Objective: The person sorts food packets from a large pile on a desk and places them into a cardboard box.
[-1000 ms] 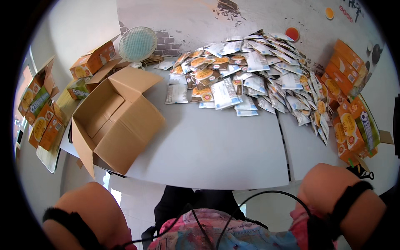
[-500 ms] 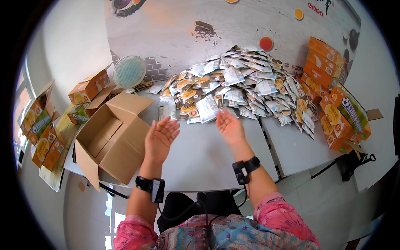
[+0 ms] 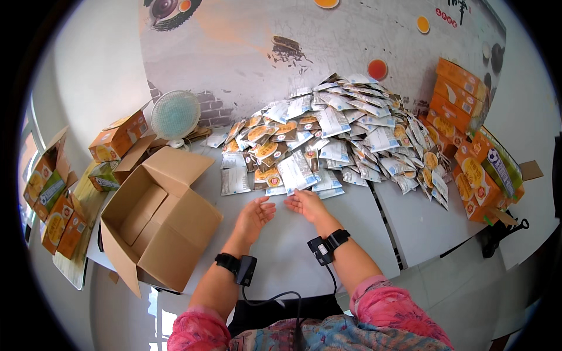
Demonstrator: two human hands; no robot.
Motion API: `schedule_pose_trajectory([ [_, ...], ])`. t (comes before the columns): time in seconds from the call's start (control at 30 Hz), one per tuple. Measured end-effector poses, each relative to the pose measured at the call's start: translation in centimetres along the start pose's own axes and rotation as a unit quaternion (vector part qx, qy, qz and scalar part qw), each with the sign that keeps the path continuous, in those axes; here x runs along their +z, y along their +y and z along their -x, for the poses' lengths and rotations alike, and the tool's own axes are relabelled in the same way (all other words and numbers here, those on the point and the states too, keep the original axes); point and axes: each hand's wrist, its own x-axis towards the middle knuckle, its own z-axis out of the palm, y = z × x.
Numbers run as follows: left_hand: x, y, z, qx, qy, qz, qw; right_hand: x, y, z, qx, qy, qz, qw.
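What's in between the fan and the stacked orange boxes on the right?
A big heap of packets lies between the fan and those orange boxes, in the head view.

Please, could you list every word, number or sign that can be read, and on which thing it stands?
I do not copy printed wording, but print stands here:
Wall mural: dark and small red characters, upper right.
Packets: fine print, too small to read.
Orange boxes, left and right: lettering, mostly small or blurred.
Open brown box: no print on sides in view.

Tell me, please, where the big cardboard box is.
At the head view's left, the big cardboard box sits on the table, near the fan and left hand.
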Motion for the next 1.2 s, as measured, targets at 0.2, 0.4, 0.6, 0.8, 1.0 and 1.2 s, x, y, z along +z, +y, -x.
schedule_pose_trajectory([
  [0.2, -0.4, 0.2, 0.7, 0.007, -0.033, 0.006, 0.999, 0.4, 0.0, -0.4, -0.048, 0.068, 0.11, 0.991],
  [0.4, 0.3, 0.1, 0.5, -0.037, -0.098, 0.018, 0.994, -0.8, 0.7, -1.0, -0.164, 0.118, 0.252, 0.947],
  [0.6, -0.2, 0.4, 1.4, -0.104, -0.103, 0.106, 0.984, 4.6, -1.9, 5.5, -0.415, 0.06, 0.557, 0.717],
  [0.8, -1.0, 0.9, 1.2, -0.137, -0.185, 0.181, 0.956, 5.5, -0.7, 8.5, -0.376, -0.075, 0.691, 0.612],
  [1.0, -1.4, 0.0, 1.0, -0.101, -0.06, 0.056, 0.992, 5.0, -0.1, 7.8, -0.434, -0.101, 0.556, 0.702],
  [1.2, -0.5, 0.4, 1.4, -0.071, -0.09, 0.02, 0.993, 2.5, -0.2, 6.6, -0.123, -0.024, 0.267, 0.955],
])
